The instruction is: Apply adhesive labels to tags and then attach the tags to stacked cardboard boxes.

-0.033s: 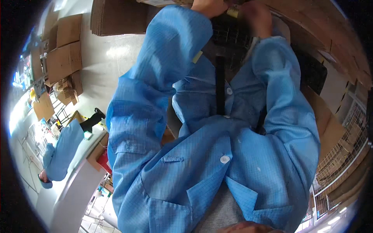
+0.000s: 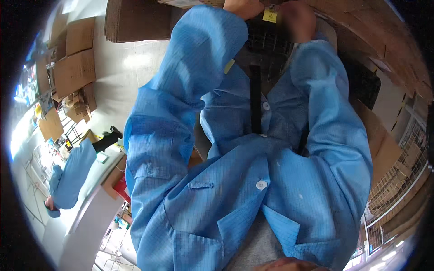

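At the upper edge my left hand (image 2: 244,8) reaches in with its fingers curled toward the middle, partly cut off by the frame. Opposite it, my right hand (image 2: 302,21) is curled too, its fingertips blurred and dark. Between the two hands a small yellow label (image 2: 270,15) with dark print faces up; which hand holds it, or what it is fixed to, I cannot make out. Beneath the hands lies a dark gridded thing (image 2: 270,38), perhaps a crate, partly hidden by my sleeves. Both arms wear a blue work coat (image 2: 235,158).
Flattened brown cardboard (image 2: 138,20) is stacked at the upper left, with more boxes (image 2: 77,54) beyond on the pale floor. Cardboard (image 2: 384,40) also runs along the upper right. A wire cage (image 2: 398,180) stands at the right. A person in blue (image 2: 74,174) is by a white table.
The yellow label has turned, so more of its printed face shows. My right hand has shifted slightly; my left hand is nearly where it was.
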A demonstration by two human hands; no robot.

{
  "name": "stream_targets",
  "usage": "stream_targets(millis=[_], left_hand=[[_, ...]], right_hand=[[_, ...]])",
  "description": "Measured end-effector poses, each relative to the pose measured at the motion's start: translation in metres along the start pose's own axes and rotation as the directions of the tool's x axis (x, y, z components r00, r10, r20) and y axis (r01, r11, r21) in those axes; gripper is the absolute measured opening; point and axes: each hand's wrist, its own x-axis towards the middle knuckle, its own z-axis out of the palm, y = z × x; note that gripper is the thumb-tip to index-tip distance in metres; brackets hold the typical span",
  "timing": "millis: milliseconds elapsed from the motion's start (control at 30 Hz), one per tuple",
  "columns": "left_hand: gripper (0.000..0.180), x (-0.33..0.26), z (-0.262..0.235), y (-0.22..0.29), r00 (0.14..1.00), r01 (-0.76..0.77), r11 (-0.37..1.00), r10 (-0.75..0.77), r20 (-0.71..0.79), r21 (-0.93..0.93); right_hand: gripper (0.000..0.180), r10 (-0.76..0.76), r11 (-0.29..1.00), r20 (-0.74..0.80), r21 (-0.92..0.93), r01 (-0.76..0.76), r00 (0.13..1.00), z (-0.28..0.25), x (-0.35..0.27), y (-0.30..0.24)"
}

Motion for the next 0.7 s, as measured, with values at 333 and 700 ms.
stream_targets(millis=[333, 700], left_hand=[[0.029, 0.016, 0.008, 0.001, 0.991, 0.133, 0.981, -0.135, -0.003, -0.141], [0.025, 0.014, 0.025, 0.001, 0.999, -0.043, 0.998, 0.044, -0.031, 0.050]], right_hand=[[0.027, -0.227, 0.926, -0.199, -0.347, 0.148, 0.953, 0.011, 0.008, 0.002], [0.031, -0.128, 0.929, -0.290, -0.369, 0.012, 0.949, 0.022, 0.013, 0.016]])
